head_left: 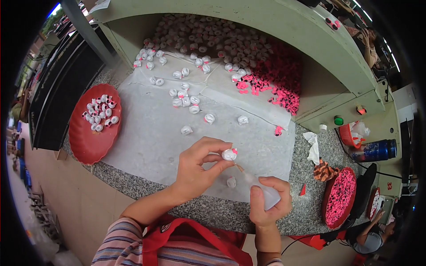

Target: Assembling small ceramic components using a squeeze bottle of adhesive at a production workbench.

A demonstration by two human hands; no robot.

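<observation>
My left hand (195, 167) pinches a small white rounded piece (228, 154) with a pink bit on its side between thumb and fingertips. In my right hand (266, 212) is a translucent squeeze bottle (269, 195), its thin nozzle pointing up and left. The nozzle's tip is just below the held piece; whether they touch I cannot tell. Another white piece (231, 182) lies on the sheet below, between my hands. Several more white pieces (194, 108) are scattered on the pale sheet (151, 142) beyond them.
Heaped white pieces (213, 33) and small pink-and-black parts (284, 66) fill a green-grey housing (248, 11). At left stands a red dish (91, 144) with white pieces; at right, a red dish (327, 213) with pink parts. A blue bottle (375, 150) and red basket (348, 138) sit far right.
</observation>
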